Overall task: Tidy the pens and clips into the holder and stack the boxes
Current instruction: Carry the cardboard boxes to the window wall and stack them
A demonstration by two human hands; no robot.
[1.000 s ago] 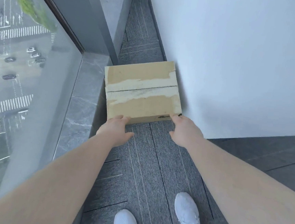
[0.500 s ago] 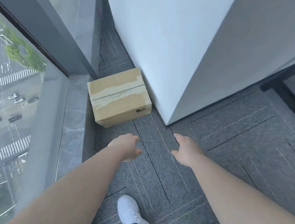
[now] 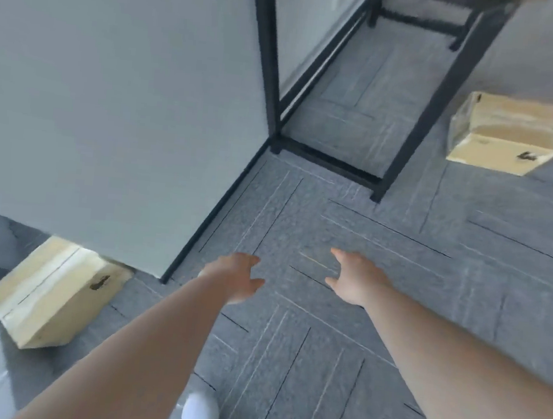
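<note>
A taped cardboard box (image 3: pixel 50 293) lies on the grey carpet at the lower left, partly tucked behind the corner of a white wall. A second cardboard box (image 3: pixel 504 134) sits on the carpet at the upper right, beside a black table leg. My left hand (image 3: pixel 235 277) and my right hand (image 3: pixel 356 278) hover over bare carpet in the middle, both empty with fingers apart, well away from either box. No pens, clips or holder show in this view.
A white wall block (image 3: pixel 118 95) fills the upper left. A black metal table frame (image 3: pixel 408 144) stands at the top centre, with carpet beneath it. My white shoe (image 3: pixel 200 415) shows at the bottom edge.
My hands have let go of the first box and drawn back. The view has swung right, so that box now sits at the lower left and a second box has appeared at the upper right.
</note>
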